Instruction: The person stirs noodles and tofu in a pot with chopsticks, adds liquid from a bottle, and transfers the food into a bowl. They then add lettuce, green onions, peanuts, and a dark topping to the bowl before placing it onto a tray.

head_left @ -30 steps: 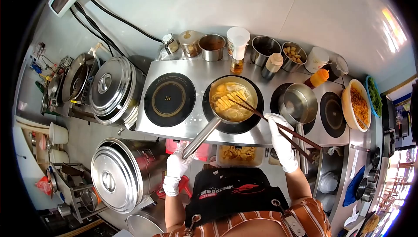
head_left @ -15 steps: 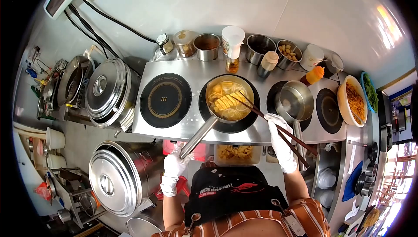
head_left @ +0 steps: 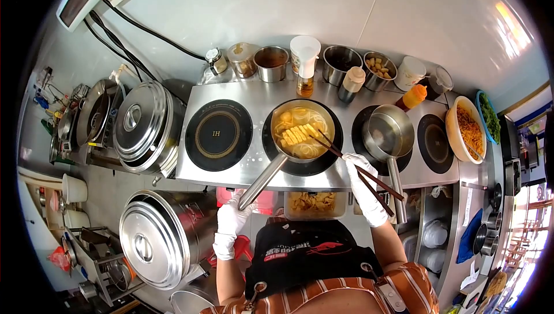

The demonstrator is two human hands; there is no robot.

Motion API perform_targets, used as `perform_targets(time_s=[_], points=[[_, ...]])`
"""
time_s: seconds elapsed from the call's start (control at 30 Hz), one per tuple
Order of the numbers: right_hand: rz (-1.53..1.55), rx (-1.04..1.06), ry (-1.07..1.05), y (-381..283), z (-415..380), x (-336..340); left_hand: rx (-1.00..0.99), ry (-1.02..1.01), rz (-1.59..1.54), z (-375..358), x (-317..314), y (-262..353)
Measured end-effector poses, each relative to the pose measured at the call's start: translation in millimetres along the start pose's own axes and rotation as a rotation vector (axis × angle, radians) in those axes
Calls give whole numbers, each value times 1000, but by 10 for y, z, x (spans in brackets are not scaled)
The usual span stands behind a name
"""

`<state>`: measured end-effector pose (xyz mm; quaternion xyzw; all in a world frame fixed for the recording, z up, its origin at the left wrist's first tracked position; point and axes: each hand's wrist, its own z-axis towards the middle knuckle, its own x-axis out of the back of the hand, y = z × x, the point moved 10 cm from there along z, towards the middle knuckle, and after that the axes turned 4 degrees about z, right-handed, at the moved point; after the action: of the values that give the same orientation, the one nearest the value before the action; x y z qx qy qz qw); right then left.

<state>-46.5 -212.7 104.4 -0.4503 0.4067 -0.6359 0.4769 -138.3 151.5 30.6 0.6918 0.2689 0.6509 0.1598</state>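
Observation:
My left hand (head_left: pixel 232 217), in a white glove, is wrapped round the handle of a saucepan (head_left: pixel 266 180). The pan rests on the second round hob and holds noodles in broth with a ridged yellow piece (head_left: pixel 299 134) on top. My right hand (head_left: pixel 363 190), also gloved, grips long dark chopsticks (head_left: pixel 375 180). Their tips are over the right side of the pan, close to the yellow piece; whether they touch it I cannot tell. A second saucepan (head_left: pixel 385 132) stands to the right, its handle pointing towards me.
Steel pots (head_left: pixel 271 64), jars and sauce bottles (head_left: pixel 412 98) line the back. Large lidded pots (head_left: pixel 144 119) stand at the left. At the right is a bowl of orange shredded food (head_left: pixel 466 129). Below the counter edge sits a tray of yellowish pieces (head_left: pixel 312 203).
My right hand has moved slightly left with the chopsticks. Their tips have shifted towards the pan's right side, off the middle of the yellow piece. My left hand has barely moved.

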Motion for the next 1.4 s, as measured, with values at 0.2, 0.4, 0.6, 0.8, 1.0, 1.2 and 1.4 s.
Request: perform_targets(time_s=[0.2, 0.4, 0.6, 0.8, 1.0, 1.2, 1.4], points=[[-25, -4, 4, 20, -15, 8, 36, -29, 28, 4, 17, 42], [-49, -6, -4, 22, -14, 5, 38, -37, 19, 5, 9, 48], [-20, 52, 50, -277, -22, 50, 59, -50, 10, 6, 18, 59], [31, 57, -22, -175, -131, -242, 81, -65, 23, -4, 10, 48], [48, 37, -29, -30, -197, -240, 89, -57, 26, -12, 25, 62], [95, 34, -20, 61, -214, -204, 78, -53, 21, -15, 44, 100], [60, 41, 3, -2, -222, -184, 65, -39, 40, -27, 10, 54]])
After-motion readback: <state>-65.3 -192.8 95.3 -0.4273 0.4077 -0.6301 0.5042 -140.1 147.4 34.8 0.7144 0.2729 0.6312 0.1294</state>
